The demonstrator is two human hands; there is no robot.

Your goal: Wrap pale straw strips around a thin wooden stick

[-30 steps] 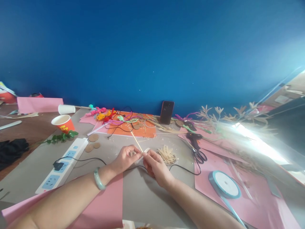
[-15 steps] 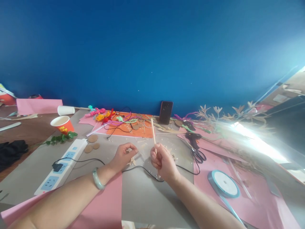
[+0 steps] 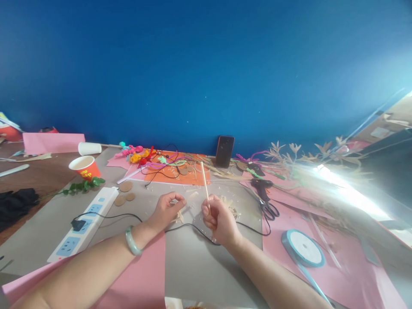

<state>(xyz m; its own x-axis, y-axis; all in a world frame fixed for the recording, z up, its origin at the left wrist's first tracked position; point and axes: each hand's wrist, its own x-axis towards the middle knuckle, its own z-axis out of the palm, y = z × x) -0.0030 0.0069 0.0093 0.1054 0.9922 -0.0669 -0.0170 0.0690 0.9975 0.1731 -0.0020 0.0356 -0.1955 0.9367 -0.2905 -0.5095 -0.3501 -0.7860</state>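
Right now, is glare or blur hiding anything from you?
Head view: glare at right washes out the dried stems; the near scissors read clearly; soft shadow falls below the right hand; the thin stick looks slightly soft.

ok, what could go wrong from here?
The black cord crosses the work area by both hands, so a sweep of either could snag it. The orange paper cup stands near the power strip; if it holds liquid, which I can't tell, tipping could wet the sockets. The thin stick is held upright in the right hand alone, so a bump might make it slip.
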